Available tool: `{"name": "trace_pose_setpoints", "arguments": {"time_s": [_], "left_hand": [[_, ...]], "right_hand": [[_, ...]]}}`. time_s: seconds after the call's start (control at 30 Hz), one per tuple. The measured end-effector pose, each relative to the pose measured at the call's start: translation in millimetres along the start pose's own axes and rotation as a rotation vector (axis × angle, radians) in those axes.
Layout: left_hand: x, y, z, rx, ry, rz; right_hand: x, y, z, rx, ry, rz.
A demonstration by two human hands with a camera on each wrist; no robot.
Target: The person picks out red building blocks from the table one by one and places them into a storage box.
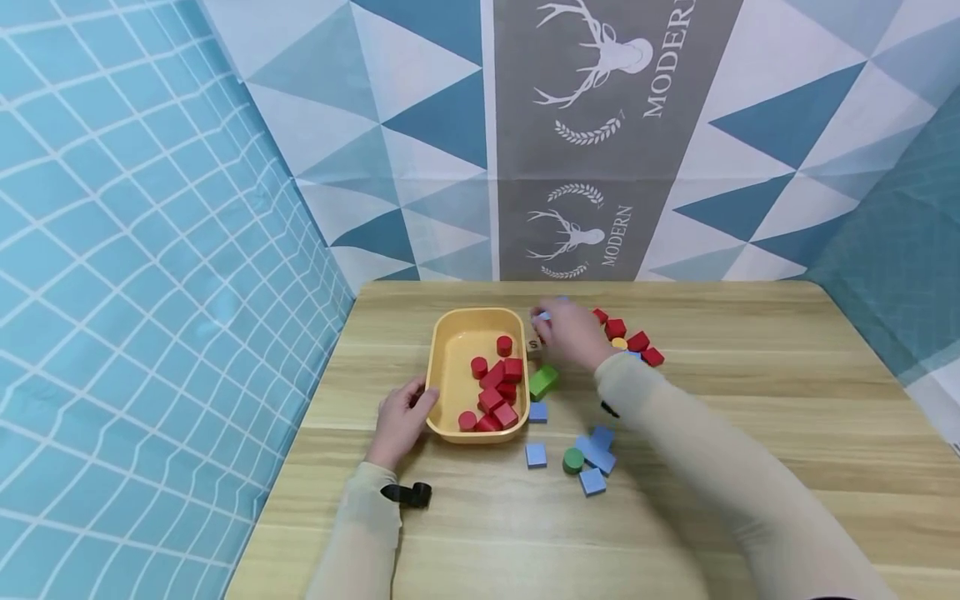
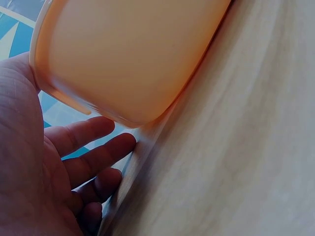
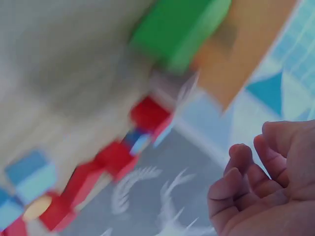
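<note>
A yellow plastic bin [image 1: 456, 375] holds several red blocks [image 1: 491, 400], cubes and cylinders among them. My left hand [image 1: 401, 421] grips the bin's left side, thumb over the rim; in the left wrist view its fingers [image 2: 93, 160] spread below the bin's outer wall. Beyond the bin's right edge, my right hand [image 1: 570, 332] is over the table, close to a small blue block [image 1: 545, 316]. Its fingers [image 3: 229, 189] are loosely bent with nothing visible between them in the right wrist view. A letter block [image 1: 533, 343] and a green block [image 1: 543, 382] are near that hand.
Several red blocks [image 1: 637, 341] and a small yellow piece [image 1: 619, 343] lie right of the right hand. Closer to me are several blue blocks [image 1: 592, 482] and a green cylinder [image 1: 573, 461]. A patterned backdrop [image 1: 420, 150] stands behind the wooden table [image 1: 750, 375].
</note>
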State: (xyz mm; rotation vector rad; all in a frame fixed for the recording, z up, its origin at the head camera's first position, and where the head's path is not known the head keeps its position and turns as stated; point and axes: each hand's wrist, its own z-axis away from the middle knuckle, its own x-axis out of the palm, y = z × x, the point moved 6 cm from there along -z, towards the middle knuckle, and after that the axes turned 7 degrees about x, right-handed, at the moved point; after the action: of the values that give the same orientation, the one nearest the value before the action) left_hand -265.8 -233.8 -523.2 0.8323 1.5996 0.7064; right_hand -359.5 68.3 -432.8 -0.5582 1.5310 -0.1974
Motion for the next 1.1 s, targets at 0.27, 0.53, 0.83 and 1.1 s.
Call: {"name": "trace_pose_setpoints", "arguments": {"time_s": [0.27,0.53,0.83,1.1], "left_hand": [[0.4,-3.0,0.2,-0.009,-0.001,-0.002],[0.6,-1.0,3.3,0.028,0.04,0.02],[2.1,1.1,-0.2,0.0,0.006,0.033],[-0.3,-0.2,1.0,-0.003,0.0,0.015]], "right_hand": [[-6.0,47.2,-17.3,0.024,-0.027,0.166],[21.5,34.7,-6.3,-0.039,-0.135,0.314],[18.6,25.9,7.4,-0.106,-0.15,0.407],[16.5,35.9,37.7,-0.046,-0.245,0.345]]}}
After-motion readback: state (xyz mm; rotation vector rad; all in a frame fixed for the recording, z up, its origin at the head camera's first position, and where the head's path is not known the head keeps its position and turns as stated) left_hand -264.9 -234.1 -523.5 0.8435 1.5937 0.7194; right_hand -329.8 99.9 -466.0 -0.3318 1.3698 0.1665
